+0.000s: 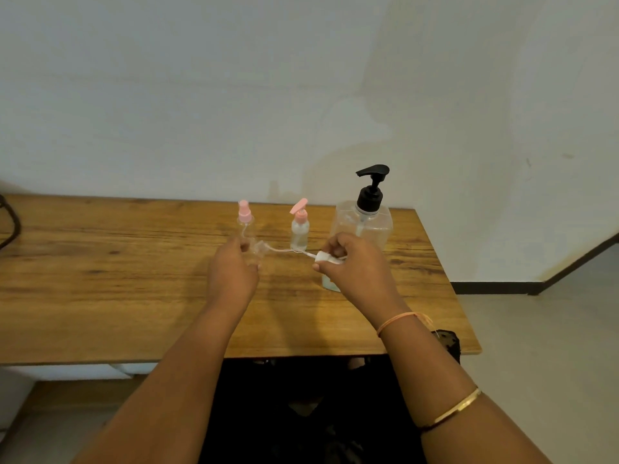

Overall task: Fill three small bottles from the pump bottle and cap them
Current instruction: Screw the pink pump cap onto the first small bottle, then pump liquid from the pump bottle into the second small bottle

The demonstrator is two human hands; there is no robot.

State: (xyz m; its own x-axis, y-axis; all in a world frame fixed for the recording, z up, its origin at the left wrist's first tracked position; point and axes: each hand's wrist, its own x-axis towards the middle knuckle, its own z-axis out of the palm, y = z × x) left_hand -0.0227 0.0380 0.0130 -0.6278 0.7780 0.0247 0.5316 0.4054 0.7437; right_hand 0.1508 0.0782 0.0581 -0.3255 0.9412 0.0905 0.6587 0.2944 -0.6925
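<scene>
— Hands first: what does each one hold?

— Left hand (234, 272) has its fingers curled round a small clear plastic bottle (256, 252), tipped with its mouth toward the right. Right hand (355, 262) pinches a white pump cap (326, 257) between thumb and fingers. Its thin clear dip tube (284, 250) runs leftward to the bottle's mouth; whether the tip is inside, I cannot tell.

— And the other bottles?

— Just behind the left hand stands a small clear spray bottle with a pink top (246, 219), upright. Between the hands, farther back, stands a small clear bottle with a pink pump head (299, 227), upright and capped. Behind the right hand is the large clear square pump bottle with a black pump head (366, 219).

— Round about?

— All on a brown wooden table (117, 279) set against a white wall (201, 95). An orange thread band (398, 321) circles the right wrist, with a gold bangle (452, 408) farther up that arm. A black cable (11, 226) lies at the table's left end.
</scene>
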